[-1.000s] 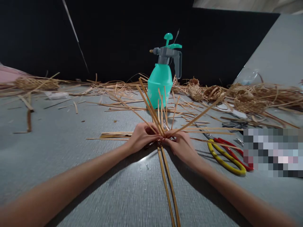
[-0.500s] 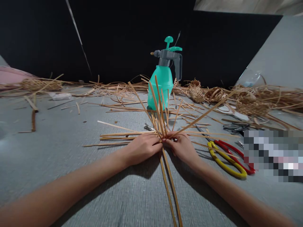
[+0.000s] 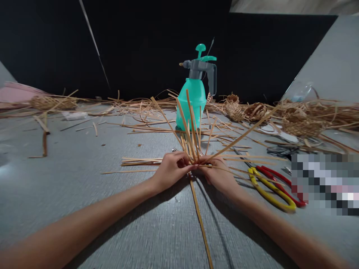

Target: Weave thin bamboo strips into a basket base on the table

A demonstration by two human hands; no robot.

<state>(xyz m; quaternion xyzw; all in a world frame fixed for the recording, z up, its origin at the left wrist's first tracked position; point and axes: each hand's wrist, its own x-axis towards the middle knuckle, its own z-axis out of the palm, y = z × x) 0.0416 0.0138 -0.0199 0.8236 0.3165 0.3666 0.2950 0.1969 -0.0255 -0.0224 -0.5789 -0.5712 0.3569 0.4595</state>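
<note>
Left hand (image 3: 171, 172): fingers curled narrowly, pinching the crossing of the flat cane strips (image 3: 188, 144).
Right hand (image 3: 217, 172): fingers pressed on the same crossing, beside the left fingers.
Strips: fanned out from between the hands, above the grey worktop (image 3: 70, 198); one long strip runs toward the person.
Nearby: scissors with yellow and red handles (image 3: 270, 188) just right; teal pump sprayer (image 3: 192, 104) ahead.

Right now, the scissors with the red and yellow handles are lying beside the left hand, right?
Not quite: the scissors with the red and yellow handles lie beside the right hand, not the left hand. The head view shows it.
</note>
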